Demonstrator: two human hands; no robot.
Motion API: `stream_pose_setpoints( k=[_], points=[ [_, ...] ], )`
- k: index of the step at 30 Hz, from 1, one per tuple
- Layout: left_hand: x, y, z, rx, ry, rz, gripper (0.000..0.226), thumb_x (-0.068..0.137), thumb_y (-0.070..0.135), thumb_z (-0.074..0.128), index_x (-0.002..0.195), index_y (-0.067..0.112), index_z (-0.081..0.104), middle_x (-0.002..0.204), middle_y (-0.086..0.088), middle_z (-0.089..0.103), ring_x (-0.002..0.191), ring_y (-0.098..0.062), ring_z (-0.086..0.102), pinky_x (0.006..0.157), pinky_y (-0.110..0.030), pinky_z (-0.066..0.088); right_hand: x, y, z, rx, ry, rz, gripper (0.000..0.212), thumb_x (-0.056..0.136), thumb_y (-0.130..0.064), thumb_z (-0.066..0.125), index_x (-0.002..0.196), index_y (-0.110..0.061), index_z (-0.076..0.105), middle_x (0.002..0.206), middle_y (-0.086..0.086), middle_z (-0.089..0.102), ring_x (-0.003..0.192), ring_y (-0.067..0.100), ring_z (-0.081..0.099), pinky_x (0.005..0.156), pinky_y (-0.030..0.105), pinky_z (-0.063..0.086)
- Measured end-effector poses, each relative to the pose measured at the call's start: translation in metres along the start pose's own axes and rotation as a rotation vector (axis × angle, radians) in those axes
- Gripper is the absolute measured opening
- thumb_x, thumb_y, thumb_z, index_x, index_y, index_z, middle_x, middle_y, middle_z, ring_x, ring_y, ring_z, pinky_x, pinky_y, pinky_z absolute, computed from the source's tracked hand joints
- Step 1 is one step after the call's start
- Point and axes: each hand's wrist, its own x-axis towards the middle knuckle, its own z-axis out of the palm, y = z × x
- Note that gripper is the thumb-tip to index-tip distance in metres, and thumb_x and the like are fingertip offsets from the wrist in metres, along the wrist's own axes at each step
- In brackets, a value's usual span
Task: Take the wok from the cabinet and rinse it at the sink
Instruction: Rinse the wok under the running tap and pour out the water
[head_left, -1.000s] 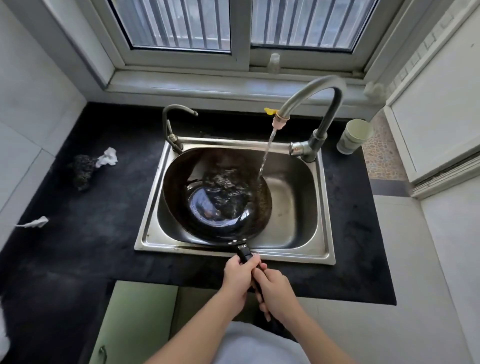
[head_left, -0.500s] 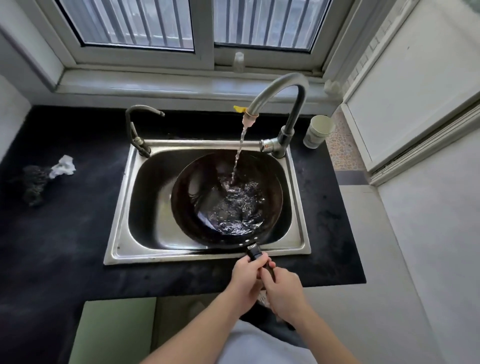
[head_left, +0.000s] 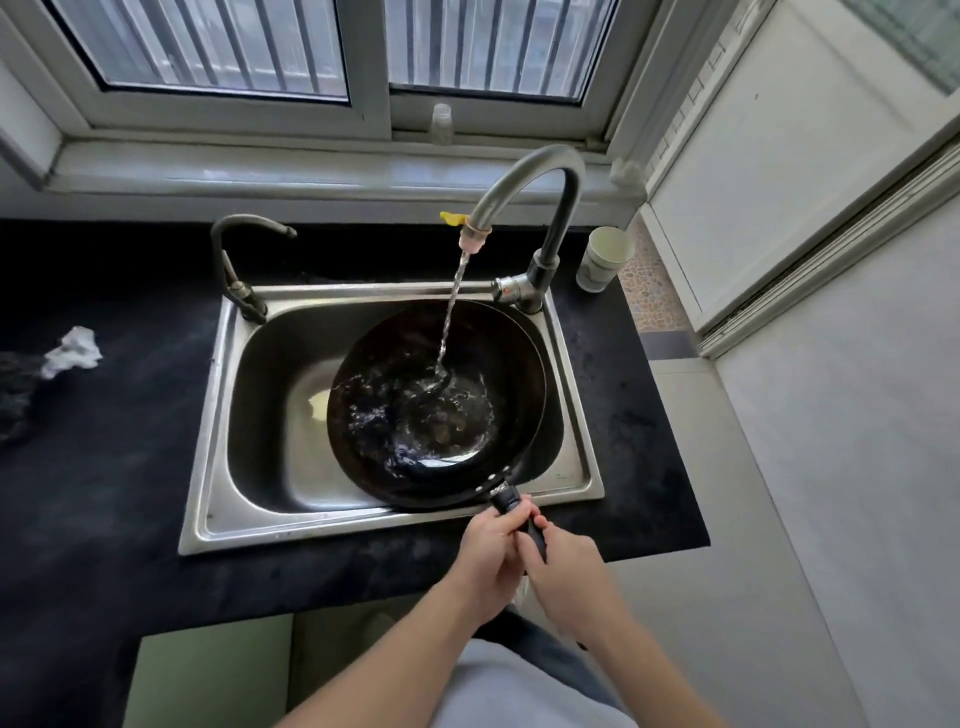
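Observation:
A dark round wok (head_left: 498, 358) sits in the right part of the steel sink (head_left: 218, 415), its black handle (head_left: 506, 500) pointing toward me over the front rim. My left hand (head_left: 491, 551) and my right hand (head_left: 566, 566) are both closed around that handle, left in front, right just behind. Water runs from the tall curved faucet (head_left: 540, 176) into the wok's bowl and swirls there. The far end of the handle is hidden inside my hands.
A smaller dark tap (head_left: 234, 260) stands at the sink's back left corner. A paper cup (head_left: 605, 257) sits right of the faucet base. Crumpled white tissue (head_left: 72, 348) lies on the black countertop (head_left: 104, 467) at left. A window sill runs behind.
The wok has shifted from the left part of the sink to the right, and the stream now lands near its middle. Both hands keep their hold on the handle.

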Motion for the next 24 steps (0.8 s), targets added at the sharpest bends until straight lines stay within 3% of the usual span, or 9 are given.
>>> stream_pose_setpoints(
  k=[3, 8, 12, 16, 19, 24],
  points=[
    [0.001, 0.002, -0.006, 0.029, -0.034, 0.008, 0.009, 0.093, 0.005, 0.057, 0.101, 0.005, 0.06, 0.08, -0.007, 0.06, 0.078, -0.02, 0.06, 0.088, -0.037, 0.045, -0.003, 0.0, 0.004, -0.007, 0.023, -0.017, 0.042, 0.1, -0.041, 0.046, 0.127, -0.013, 0.061, 0.098, 0.007, 0.073, 0.085, 0.021, 0.068, 0.074, 0.034, 0.054],
    [0.0, 0.009, -0.01, 0.056, -0.036, 0.041, 0.009, 0.094, 0.006, 0.056, 0.103, 0.007, 0.057, 0.083, -0.007, 0.057, 0.081, -0.02, 0.058, 0.077, -0.032, 0.049, 0.002, 0.0, 0.008, -0.016, 0.037, -0.075, 0.041, 0.097, -0.045, 0.047, 0.126, -0.02, 0.062, 0.094, 0.003, 0.075, 0.082, 0.018, 0.07, 0.071, 0.033, 0.055],
    [-0.004, 0.017, -0.015, 0.106, 0.019, 0.12, 0.007, 0.096, 0.002, 0.053, 0.102, 0.004, 0.056, 0.079, -0.006, 0.058, 0.076, -0.018, 0.058, 0.08, -0.034, 0.048, 0.007, -0.008, 0.012, 0.044, -0.036, -0.134, 0.035, 0.101, -0.035, 0.049, 0.125, -0.014, 0.063, 0.074, -0.014, 0.061, 0.062, 0.001, 0.061, 0.056, 0.012, 0.046],
    [-0.008, 0.028, -0.02, 0.18, 0.06, 0.19, 0.011, 0.096, 0.0, 0.053, 0.107, 0.002, 0.055, 0.079, -0.007, 0.063, 0.079, -0.02, 0.06, 0.082, -0.033, 0.05, 0.014, -0.011, 0.023, 0.152, -0.051, -0.162, 0.032, 0.101, -0.03, 0.052, 0.125, -0.013, 0.065, 0.074, -0.02, 0.061, 0.071, -0.012, 0.063, 0.059, 0.006, 0.044],
    [-0.01, 0.033, -0.02, 0.249, 0.063, 0.237, 0.011, 0.096, 0.0, 0.053, 0.107, 0.001, 0.055, 0.078, -0.006, 0.065, 0.078, -0.019, 0.063, 0.078, -0.031, 0.054, 0.018, -0.009, 0.03, 0.218, -0.03, -0.193, 0.032, 0.1, -0.028, 0.053, 0.122, -0.009, 0.066, 0.075, -0.015, 0.067, 0.071, -0.002, 0.066, 0.058, 0.01, 0.045],
    [-0.008, 0.036, -0.017, 0.352, 0.094, 0.273, 0.014, 0.094, 0.005, 0.059, 0.107, 0.003, 0.059, 0.084, -0.007, 0.068, 0.086, -0.021, 0.065, 0.083, -0.035, 0.054, 0.023, -0.009, 0.028, 0.341, -0.021, -0.166, 0.027, 0.101, -0.022, 0.053, 0.114, -0.002, 0.067, 0.054, -0.011, 0.064, 0.051, 0.005, 0.06, 0.049, 0.015, 0.041]
  ],
)
